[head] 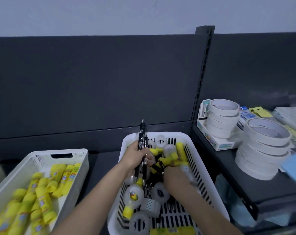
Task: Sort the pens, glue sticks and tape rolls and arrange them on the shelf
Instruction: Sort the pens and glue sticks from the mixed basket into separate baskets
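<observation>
A white slotted basket (201, 168) in the middle holds mixed black pens, yellow glue sticks and clear tape rolls (159, 192). My left hand (135, 156) grips a bunch of black pens (142, 138) that stick up above the basket's far rim. My right hand (175, 177) reaches down among the pens and glue in the basket; its fingers are hidden, so what it holds is unclear. A second white basket (76, 160) at the left holds several yellow glue sticks (42, 197).
On the dark shelf (232, 170) to the right stand two stacks of white tape rolls (222, 116) (264, 146), a small white box and packets of stationery. A slotted shelf upright (201, 78) rises behind the basket. A dark back panel spans the rear.
</observation>
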